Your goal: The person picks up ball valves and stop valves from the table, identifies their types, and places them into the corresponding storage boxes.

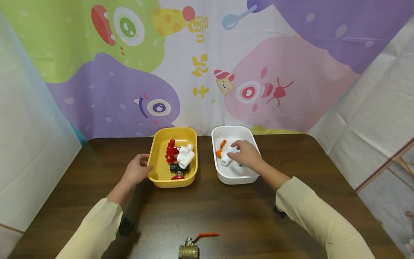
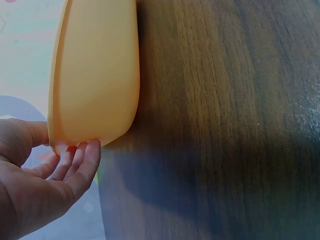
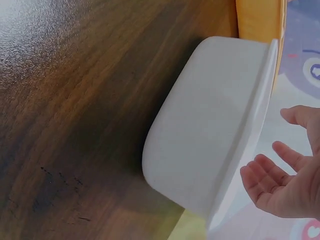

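My left hand (image 1: 137, 169) grips the left side of a yellow plastic bin (image 1: 174, 183); in the left wrist view the thumb lies at its rim and the fingertips press its outer wall. Inside this bin are red handwheel valves (image 1: 170, 151), white plastic pipe fittings (image 1: 187, 160) and a black valve body (image 1: 174, 168). Over the right part of a white bin (image 1: 237, 180) hovers my right hand (image 1: 247, 154), fingers spread and loosely bent, holding nothing. Beneath its fingertips lies a white valve (image 1: 226, 159) with an orange handle (image 1: 222, 144). The hand hides part of this bin's contents.
A brass ball valve (image 1: 189, 251) with a red lever lies at the near edge of the view on the dark wooden table (image 1: 226, 212). Behind both bins hangs a cartoon-printed curtain (image 1: 200, 104), and pale sheets flank the table.
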Tool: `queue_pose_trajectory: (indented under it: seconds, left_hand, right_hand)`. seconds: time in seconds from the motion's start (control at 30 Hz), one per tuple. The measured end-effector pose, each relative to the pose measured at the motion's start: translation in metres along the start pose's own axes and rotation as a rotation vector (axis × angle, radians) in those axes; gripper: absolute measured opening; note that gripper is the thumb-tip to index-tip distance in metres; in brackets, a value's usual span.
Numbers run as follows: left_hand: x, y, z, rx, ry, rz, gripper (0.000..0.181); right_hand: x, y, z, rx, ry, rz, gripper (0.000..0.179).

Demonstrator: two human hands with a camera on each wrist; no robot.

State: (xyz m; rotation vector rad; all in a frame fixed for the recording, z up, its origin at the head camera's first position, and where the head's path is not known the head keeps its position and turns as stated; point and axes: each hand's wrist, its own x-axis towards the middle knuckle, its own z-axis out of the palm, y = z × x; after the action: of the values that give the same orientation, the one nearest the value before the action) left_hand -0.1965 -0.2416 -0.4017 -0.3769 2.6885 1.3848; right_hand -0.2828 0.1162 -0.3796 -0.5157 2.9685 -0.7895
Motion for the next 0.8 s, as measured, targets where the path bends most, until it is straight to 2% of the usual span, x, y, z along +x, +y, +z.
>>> queue_pose_trajectory:
  seconds: [0.13, 0.4, 0.8]
  left_hand:
    - [0.0, 0.001, 0.0, 0.001, -0.001, -0.001, 0.048]
    - [-0.001, 0.001, 0.0, 0.008, -0.004, -0.002, 0.048]
    - [-0.001, 0.001, -0.001, 0.016, -0.004, 0.004, 0.048]
  right_hand:
    - [-0.004, -0.006, -0.001, 0.016, 0.005, -0.048, 0.044]
    - [-0.012, -0.02, -0.001, 0.124, -0.035, -0.148, 0.043]
    - [-0.028, -0.04, 0.004, 0.138, -0.077, -0.33, 0.045]
